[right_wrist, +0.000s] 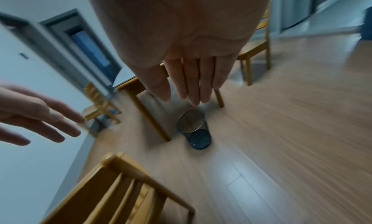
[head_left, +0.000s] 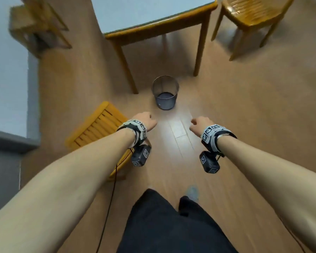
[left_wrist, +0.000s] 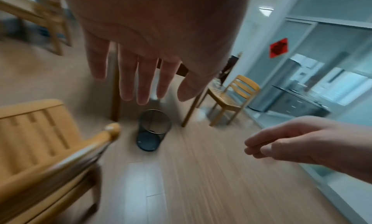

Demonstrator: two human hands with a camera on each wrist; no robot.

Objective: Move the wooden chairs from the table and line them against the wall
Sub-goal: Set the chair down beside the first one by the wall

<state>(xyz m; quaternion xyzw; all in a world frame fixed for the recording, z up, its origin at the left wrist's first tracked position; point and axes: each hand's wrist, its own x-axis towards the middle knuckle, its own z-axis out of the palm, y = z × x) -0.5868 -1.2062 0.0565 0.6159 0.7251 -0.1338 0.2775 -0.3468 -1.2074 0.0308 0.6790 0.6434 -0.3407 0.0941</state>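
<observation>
Three wooden chairs are in view. One chair [head_left: 97,128] stands near the left wall, just below my left forearm; its slatted seat [right_wrist: 120,192] fills the bottom of the right wrist view. A second chair [head_left: 36,26] sits blurred by the wall at the upper left. The third chair [head_left: 248,13] stands right of the table [head_left: 153,28]. My left hand [head_left: 147,120] and right hand [head_left: 199,124] hang over the bare floor, fingers relaxed and empty. The left fingers [left_wrist: 141,77] and the right fingers [right_wrist: 191,81] look straight and touch nothing.
A dark mesh wastebasket [head_left: 165,92] stands on the floor in front of the table legs, ahead of both hands. The wall [head_left: 5,70] runs along the left. My dark trousers [head_left: 171,225] fill the bottom. Wooden floor lies open to the right.
</observation>
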